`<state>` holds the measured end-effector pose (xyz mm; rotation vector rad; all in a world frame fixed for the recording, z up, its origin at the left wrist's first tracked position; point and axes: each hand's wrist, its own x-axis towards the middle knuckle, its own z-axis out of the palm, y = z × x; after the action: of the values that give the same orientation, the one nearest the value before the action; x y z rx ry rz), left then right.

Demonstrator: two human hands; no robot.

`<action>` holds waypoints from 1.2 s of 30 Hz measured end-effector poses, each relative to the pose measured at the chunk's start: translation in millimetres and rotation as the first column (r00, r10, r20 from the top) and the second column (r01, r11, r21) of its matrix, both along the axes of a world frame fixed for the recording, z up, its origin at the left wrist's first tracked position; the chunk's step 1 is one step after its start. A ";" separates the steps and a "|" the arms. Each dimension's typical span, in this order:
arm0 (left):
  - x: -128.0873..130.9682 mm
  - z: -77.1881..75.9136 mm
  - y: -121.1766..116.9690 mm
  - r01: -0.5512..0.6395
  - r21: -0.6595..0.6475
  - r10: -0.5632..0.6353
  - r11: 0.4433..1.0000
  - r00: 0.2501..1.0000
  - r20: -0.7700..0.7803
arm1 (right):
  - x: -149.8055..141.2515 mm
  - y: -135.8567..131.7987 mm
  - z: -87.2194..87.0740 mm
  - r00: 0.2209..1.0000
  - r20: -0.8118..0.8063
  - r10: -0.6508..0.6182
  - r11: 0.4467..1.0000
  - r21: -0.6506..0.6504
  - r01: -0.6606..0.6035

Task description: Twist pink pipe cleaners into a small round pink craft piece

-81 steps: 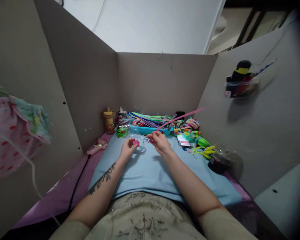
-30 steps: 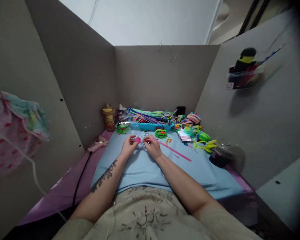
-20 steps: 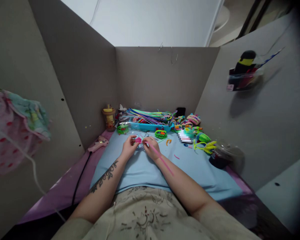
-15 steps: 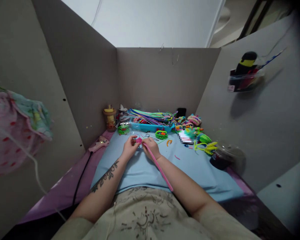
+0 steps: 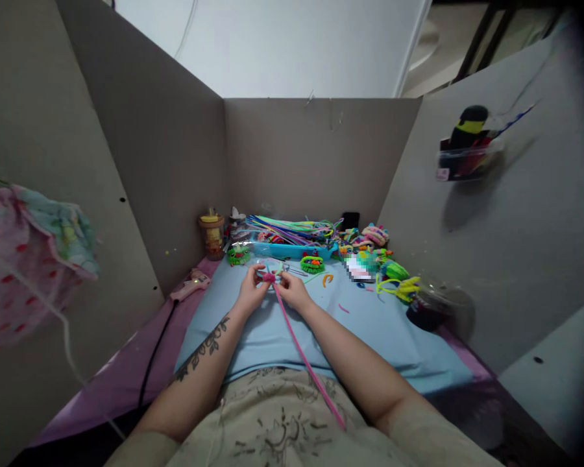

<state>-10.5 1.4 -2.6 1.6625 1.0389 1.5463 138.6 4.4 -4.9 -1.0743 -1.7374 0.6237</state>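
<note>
Pink bundle (image 5: 269, 277), right there over the blue cloth (image 5: 282, 340): the left hand (image 5: 253, 288) clamps thumb and fingers on one side, the right hand (image 5: 294, 292) pinches the other, and a long pink pipe cleaner (image 5: 302, 353) trails down over the shirt (image 5: 277, 415). A green toy (image 5: 312, 264) sits just beyond.

A small pink bundle (image 5: 269, 277) (its finer shape is blurred) sits between the left hand (image 5: 251, 290) and right hand (image 5: 294, 292); a long, slender pink strip (image 5: 305, 358) runs from it, slanting down rightward.
</note>
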 end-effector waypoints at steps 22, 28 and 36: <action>1.8 2.7 -0.8 0.000 0.070 0.001 0.998 1.000 -0.013 | -4.4 -2.8 6.6 0.933 -0.343 0.110 0.956 -0.221 -0.194; 0.6 2.5 -3.5 0.004 0.146 0.015 0.989 0.991 -0.131 | -1.5 -1.8 4.1 0.966 -0.254 0.041 0.988 -0.134 -0.077; 2.2 5.9 -8.2 -0.016 0.133 0.040 0.991 0.983 -0.178 | 1.9 -2.5 3.0 0.976 -0.216 0.007 1.000 -0.021 -0.012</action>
<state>-8.3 -6.8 3.3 1.9157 1.0762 1.5323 140.5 1.9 -1.9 -0.9754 -1.5513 0.7388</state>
